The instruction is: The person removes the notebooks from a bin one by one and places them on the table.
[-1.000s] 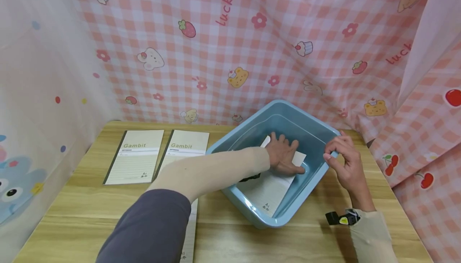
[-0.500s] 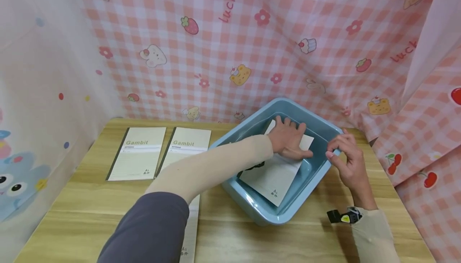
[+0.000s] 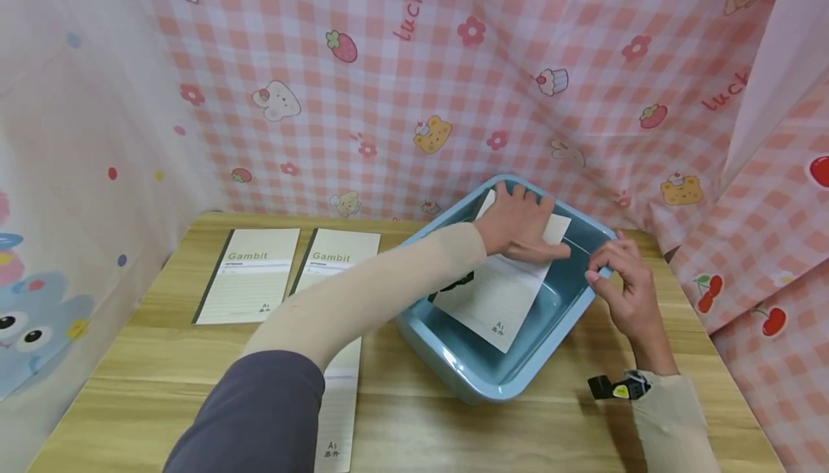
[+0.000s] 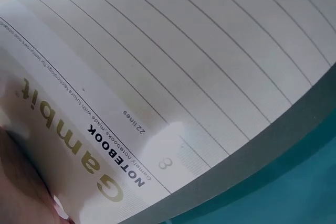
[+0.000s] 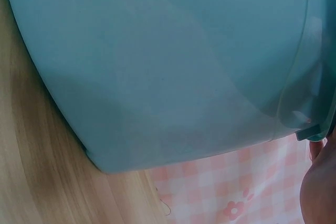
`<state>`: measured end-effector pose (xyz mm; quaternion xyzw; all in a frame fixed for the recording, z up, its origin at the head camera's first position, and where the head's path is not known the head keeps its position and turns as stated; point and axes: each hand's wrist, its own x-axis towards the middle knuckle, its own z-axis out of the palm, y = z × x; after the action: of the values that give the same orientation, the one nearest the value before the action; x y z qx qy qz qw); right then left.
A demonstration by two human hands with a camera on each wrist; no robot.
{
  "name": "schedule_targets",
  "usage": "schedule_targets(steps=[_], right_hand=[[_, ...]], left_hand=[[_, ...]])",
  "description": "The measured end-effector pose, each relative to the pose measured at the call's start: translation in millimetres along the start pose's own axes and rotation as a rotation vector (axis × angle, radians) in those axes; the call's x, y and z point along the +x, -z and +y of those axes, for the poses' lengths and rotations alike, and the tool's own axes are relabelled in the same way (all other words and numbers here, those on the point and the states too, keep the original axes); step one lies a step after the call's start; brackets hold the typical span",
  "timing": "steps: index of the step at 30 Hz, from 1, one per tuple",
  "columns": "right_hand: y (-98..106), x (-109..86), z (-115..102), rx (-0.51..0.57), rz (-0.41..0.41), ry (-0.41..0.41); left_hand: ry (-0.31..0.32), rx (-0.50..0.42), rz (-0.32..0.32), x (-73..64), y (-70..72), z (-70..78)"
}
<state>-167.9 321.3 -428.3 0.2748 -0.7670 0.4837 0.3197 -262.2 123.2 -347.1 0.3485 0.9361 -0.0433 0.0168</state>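
A pale lined "Gambit" notebook (image 3: 495, 300) with a dark spine lies tilted inside a blue plastic basin (image 3: 512, 379). My left hand (image 3: 518, 224) reaches over its far end, fingers spread at the top edge and thumb out past the right side; it holds the notebook raised towards the basin's back wall. In the left wrist view the notebook's printed cover (image 4: 157, 77) fills most of the picture, part of the hand at lower left. My right hand (image 3: 624, 282) pinches the basin's rim at its right corner. The right wrist view shows the basin's outer wall (image 5: 157, 77).
Two more notebooks, one at the left (image 3: 249, 275) and one beside it (image 3: 340, 250), lie at the table's back. Another notebook (image 3: 340, 401) lies nearer, partly under the left arm. A pink checked cloth (image 3: 388, 98) hangs behind the wooden table (image 3: 149, 379).
My left hand has risen with the notebook, towards the back of the basin, showing more of the basin's floor. The right hand has kept its place on the rim.
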Motion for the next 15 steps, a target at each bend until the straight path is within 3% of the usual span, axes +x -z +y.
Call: schedule_targets(steps=[4,15], right_hand=[[0,0.8,0,-0.006,-0.002,0.010],[0,0.9,-1,-0.005,-0.001,0.008]], left_hand=[[0.001,-0.013,0.012,-5.5,16.2,-3.3],[-0.005,-0.063,0.136,-19.0,64.0,-15.7]])
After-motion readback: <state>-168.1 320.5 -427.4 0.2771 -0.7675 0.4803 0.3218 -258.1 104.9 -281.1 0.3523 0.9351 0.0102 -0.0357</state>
